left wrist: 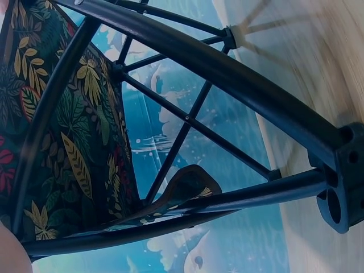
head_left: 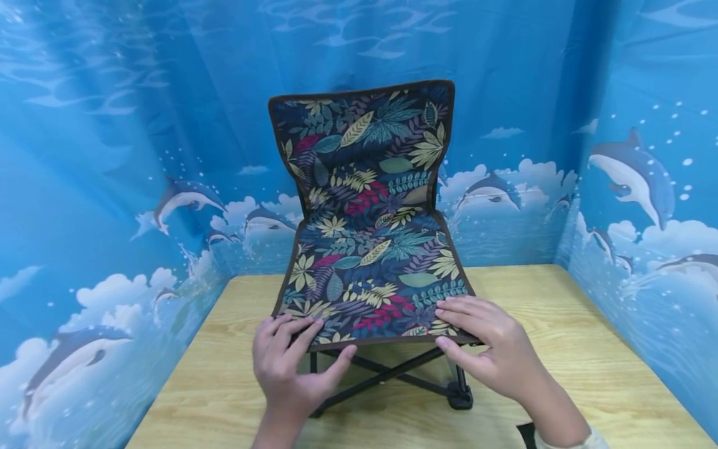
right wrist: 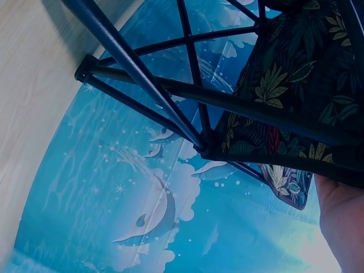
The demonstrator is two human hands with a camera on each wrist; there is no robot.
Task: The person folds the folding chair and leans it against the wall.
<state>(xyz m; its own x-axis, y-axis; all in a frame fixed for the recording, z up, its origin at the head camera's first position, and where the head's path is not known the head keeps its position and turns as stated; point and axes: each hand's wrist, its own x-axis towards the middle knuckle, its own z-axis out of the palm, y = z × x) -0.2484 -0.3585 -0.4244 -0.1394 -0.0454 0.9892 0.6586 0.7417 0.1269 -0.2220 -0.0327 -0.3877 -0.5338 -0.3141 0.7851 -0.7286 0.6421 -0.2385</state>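
Observation:
A small folding camping chair (head_left: pixel 381 262) stands unfolded on a wooden table, its dark fabric printed with colourful leaves. My left hand (head_left: pixel 291 358) rests on the seat's front left corner, fingers over the fabric and thumb spread in front of the edge. On the front right corner lies my right hand (head_left: pixel 488 337), its fingers fairly straight on top and its thumb by the front edge. Both wrist views look under the seat at the black frame tubes (left wrist: pixel 227 79), which cross one another. A part of the right hand (right wrist: pixel 335 227) shows beside the fabric in the right wrist view.
The pale wooden table (head_left: pixel 207 386) carries the chair. Blue curtains (head_left: pixel 505 81) printed with dolphins and clouds enclose the back and both sides. A black plastic foot (head_left: pixel 461 397) of the chair stands on the tabletop near the right hand.

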